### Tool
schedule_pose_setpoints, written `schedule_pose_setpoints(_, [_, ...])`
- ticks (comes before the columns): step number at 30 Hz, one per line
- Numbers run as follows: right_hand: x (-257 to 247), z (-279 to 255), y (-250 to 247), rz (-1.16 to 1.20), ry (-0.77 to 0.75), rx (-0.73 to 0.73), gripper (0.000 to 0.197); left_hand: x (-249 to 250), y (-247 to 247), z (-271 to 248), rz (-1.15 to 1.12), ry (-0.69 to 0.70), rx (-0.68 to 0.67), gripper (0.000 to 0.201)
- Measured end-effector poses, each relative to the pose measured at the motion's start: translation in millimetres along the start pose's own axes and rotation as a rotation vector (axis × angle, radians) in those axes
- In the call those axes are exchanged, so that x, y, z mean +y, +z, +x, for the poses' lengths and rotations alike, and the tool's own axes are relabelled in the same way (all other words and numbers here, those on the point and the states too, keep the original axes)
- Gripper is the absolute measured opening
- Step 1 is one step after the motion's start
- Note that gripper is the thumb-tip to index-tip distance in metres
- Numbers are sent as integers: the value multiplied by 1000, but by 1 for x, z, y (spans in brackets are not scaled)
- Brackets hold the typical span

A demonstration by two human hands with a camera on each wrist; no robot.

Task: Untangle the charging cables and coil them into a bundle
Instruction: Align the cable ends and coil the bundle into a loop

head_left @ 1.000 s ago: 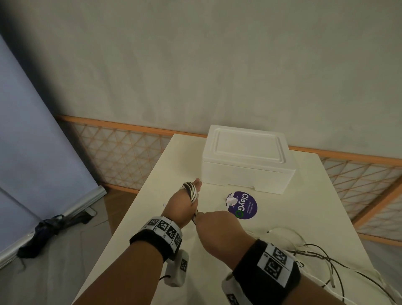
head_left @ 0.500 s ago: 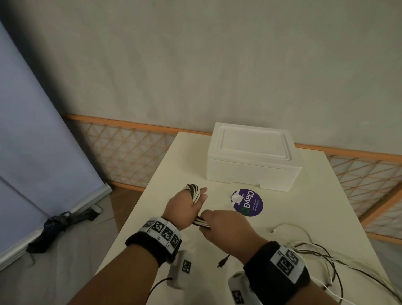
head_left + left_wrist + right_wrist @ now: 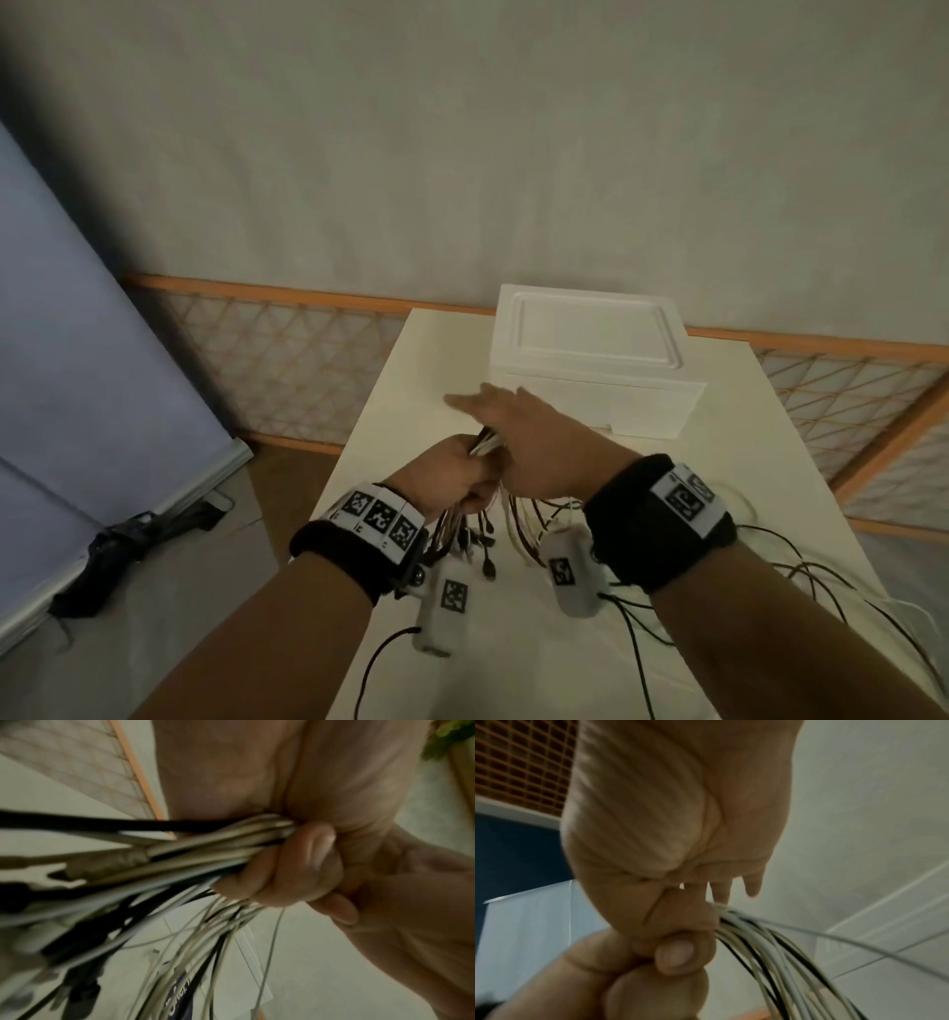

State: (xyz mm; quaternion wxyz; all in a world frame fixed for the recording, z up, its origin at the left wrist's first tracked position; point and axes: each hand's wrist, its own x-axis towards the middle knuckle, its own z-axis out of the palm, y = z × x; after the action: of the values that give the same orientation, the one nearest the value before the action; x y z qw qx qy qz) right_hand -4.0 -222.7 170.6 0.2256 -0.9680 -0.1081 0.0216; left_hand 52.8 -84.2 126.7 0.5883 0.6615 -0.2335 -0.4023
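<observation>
My left hand (image 3: pixel 452 478) grips a bundle of white and black charging cables (image 3: pixel 484 443) in its fist above the cream table (image 3: pixel 421 370). The left wrist view shows curled fingers (image 3: pixel 308 862) round the cables (image 3: pixel 205 850). Plug ends (image 3: pixel 477 539) dangle below the fist. My right hand (image 3: pixel 529 442) lies across the left one with its fingers (image 3: pixel 462 401) straight and pointing left. In the right wrist view its straight fingers (image 3: pixel 753 886) point away, and the cables (image 3: pixel 770 943) emerge beside its thumb. Whether that thumb pinches them is unclear.
A white foam box (image 3: pixel 590 354) stands on the table just beyond the hands. Loose black and white cables (image 3: pixel 821 575) trail over the table's right side. Left of the table is open floor with a dark object (image 3: pixel 128 545) lying beside a blue panel.
The right hand let go of the cables below the left fist, rose, and now lies across it with straight fingers. Plug ends now hang under the hands.
</observation>
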Motion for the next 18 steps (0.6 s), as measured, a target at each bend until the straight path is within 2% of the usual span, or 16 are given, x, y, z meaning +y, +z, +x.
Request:
schedule_pose_setpoints(1, [-3,8,0,-7,1,-74,75,1,-5,-1,32,-2,11,21])
schedule_pose_setpoints(3, [-5,15,1,-51,23,-126,57,2,-18,-5,162,13,0,18])
schedule_pose_setpoints(6, [-5,17,10,-67,83,-131,35,-2,-39,-8,424,40,-25,6])
schedule_pose_setpoints(8, [-5,17,19,-47,108,-84,28,-11,-47,-6,554,60,3,14])
schedule_pose_setpoints(9, [-3,18,22,-46,114,-41,25,-18,-51,-6,622,72,59,19])
schedule_pose_setpoints(11, [3,17,25,-69,147,35,19,-35,-59,-8,625,71,274,33])
schedule_pose_setpoints(13, [8,15,27,-108,200,77,16,-51,-68,-12,496,-38,460,34])
schedule_pose_setpoints(14, [11,15,27,-109,227,96,15,-52,-70,-16,359,-148,442,37])
schedule_pose_setpoints(16, [10,15,29,-69,257,140,13,-49,-61,-21,-40,-370,193,50])
schedule_pose_setpoints(17, [8,16,31,-57,256,153,12,-46,-54,-21,-226,-410,60,56])
schedule_pose_setpoints(18, [6,18,35,-58,240,154,12,-43,-47,-18,-397,-398,-12,59])
